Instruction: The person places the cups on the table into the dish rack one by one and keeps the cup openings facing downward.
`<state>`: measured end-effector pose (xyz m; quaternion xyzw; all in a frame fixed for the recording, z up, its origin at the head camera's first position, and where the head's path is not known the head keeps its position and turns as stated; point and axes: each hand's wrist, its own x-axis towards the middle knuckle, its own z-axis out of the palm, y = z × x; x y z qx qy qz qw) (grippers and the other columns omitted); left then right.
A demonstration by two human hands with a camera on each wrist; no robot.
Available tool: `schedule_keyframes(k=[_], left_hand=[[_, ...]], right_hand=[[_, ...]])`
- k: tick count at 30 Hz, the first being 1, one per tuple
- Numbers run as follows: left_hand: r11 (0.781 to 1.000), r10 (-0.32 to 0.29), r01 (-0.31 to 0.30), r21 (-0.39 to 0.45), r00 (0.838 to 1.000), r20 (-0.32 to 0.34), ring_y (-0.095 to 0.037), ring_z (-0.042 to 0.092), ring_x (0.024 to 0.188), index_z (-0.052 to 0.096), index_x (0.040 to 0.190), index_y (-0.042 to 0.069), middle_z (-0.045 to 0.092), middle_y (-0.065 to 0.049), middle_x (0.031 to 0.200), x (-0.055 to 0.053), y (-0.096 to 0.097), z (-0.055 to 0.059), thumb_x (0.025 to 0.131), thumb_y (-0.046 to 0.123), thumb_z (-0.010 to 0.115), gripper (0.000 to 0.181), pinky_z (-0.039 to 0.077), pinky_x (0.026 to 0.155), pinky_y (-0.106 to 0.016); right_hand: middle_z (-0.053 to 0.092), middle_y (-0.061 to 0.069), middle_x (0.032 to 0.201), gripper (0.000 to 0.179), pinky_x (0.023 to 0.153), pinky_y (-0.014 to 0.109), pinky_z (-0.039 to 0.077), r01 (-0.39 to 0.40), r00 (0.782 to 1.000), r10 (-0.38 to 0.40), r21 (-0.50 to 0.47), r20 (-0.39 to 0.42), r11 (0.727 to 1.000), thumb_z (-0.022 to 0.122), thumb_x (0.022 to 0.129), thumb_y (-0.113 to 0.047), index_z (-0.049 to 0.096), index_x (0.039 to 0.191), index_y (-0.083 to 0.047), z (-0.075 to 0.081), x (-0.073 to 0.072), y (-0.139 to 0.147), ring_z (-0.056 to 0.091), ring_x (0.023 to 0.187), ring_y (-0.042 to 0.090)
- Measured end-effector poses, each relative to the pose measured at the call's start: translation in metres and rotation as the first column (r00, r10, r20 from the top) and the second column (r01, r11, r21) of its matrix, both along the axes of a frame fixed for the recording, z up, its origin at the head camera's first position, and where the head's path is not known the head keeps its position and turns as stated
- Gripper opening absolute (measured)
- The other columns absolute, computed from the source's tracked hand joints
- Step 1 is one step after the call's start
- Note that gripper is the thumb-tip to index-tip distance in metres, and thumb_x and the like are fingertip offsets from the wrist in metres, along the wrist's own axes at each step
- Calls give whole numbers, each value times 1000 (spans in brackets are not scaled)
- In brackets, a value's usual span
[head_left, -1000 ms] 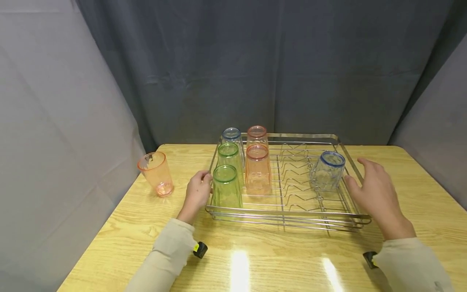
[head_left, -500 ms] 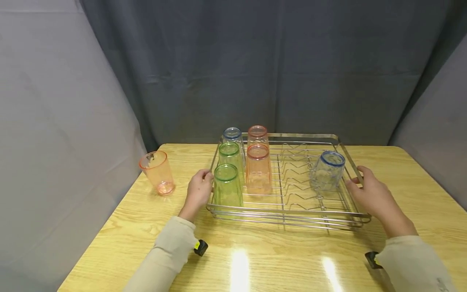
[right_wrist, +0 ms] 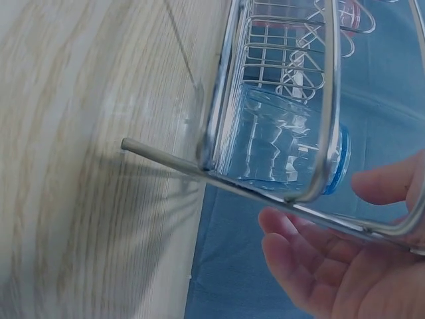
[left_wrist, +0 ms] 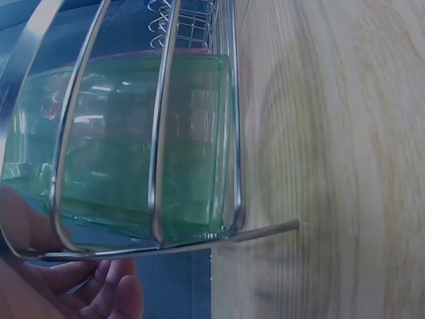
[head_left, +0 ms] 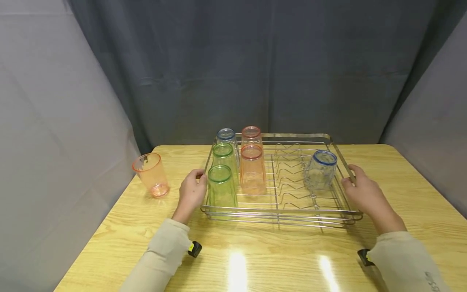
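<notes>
A wire dish rack (head_left: 303, 211) stands on the table. My left hand (head_left: 192, 192) grips its left rim, thumb inside and fingers outside. On the opposite side, my right hand (head_left: 366, 194) holds the right rim the same way. Upside down in the rack's left part are a near green tumbler (head_left: 223, 192), a second green tumbler (head_left: 223, 151), a blue-rimmed glass (head_left: 226, 134), an orange tumbler (head_left: 252, 174) and a pink-rimmed one (head_left: 251, 132). A short blue-rimmed glass (head_left: 320, 174) sits at the right, close to my right thumb.
An orange cup (head_left: 151, 174) stands upright on the wooden table (head_left: 120, 239), left of the rack. Dark curtain (head_left: 204, 73) hangs behind the table, with pale cloth (head_left: 62, 134) on the left. Thin rack legs (right_wrist: 156, 155) reach down to the tabletop.
My right hand has moved in from beside the rack and taken hold of its right rim. My left hand stays at the left rim. The whole view has shifted slightly.
</notes>
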<state>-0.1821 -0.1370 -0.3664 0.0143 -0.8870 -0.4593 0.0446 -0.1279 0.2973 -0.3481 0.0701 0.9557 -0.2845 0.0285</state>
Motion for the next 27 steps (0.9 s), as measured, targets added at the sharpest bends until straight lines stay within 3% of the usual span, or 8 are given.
schedule_keyframes(k=[3,6,8,11,14,17,22,27], left_hand=[[1000,-1,0,-31,1000,-26,-29,63,110,54,137,5,61,-12,133,-1,1,0,103,27,45,41,52,84,-40],[999,4,-13,-53,988,-155,-27,64,99,60,130,4,63,-12,126,0,-3,0,102,23,48,36,51,78,-37],[999,14,-28,-45,962,-271,-26,64,92,64,124,5,65,-11,119,1,-9,3,102,19,50,30,51,74,-34],[998,27,-45,-33,908,-418,-24,64,85,68,117,5,68,-12,112,0,-22,12,101,16,52,25,48,69,-28],[997,50,-70,-21,870,-491,-24,64,84,70,114,5,69,-12,107,-2,-36,24,100,13,54,23,45,67,-21],[994,79,-104,-16,845,-529,-25,64,83,71,111,3,69,-14,105,-6,-52,34,99,10,55,22,41,65,-15],[982,133,-186,-45,833,-538,-30,61,84,70,108,-1,67,-18,105,-19,-79,41,98,10,53,23,41,74,-24],[943,211,-306,-127,850,-482,-35,53,98,68,115,-1,61,-20,117,-27,-98,37,98,18,51,30,40,84,-44]], right_hand=[[40,47,136,67,74,55,51,2,1000,-2,4,-7,1000,27,106,-30,3,154,10,-1,1,0,53,110,60],[42,46,135,66,66,44,50,2,1000,-2,4,-3,1000,28,106,-28,3,154,10,-3,-1,-2,59,103,54],[43,45,136,67,64,39,48,5,1000,-5,-2,7,1000,30,106,-27,2,154,9,-4,-1,-4,60,102,52],[43,42,139,68,68,41,50,0,1000,0,-9,12,1000,32,106,-28,0,154,9,-5,-1,-5,55,112,56],[43,41,140,70,69,40,49,-6,1000,6,-5,9,1000,33,106,-28,-1,155,9,-4,0,-4,55,114,55],[43,41,140,70,63,36,46,-8,1000,8,-4,-2,1000,33,105,-28,-1,155,9,-3,1,-3,61,102,48],[43,42,139,70,63,37,46,-9,1000,9,5,-6,1000,33,105,-27,0,154,10,-1,1,-3,61,103,49],[42,42,140,70,71,42,49,-7,1000,7,5,7,1000,33,105,-27,-2,154,10,0,2,-4,52,116,58]])
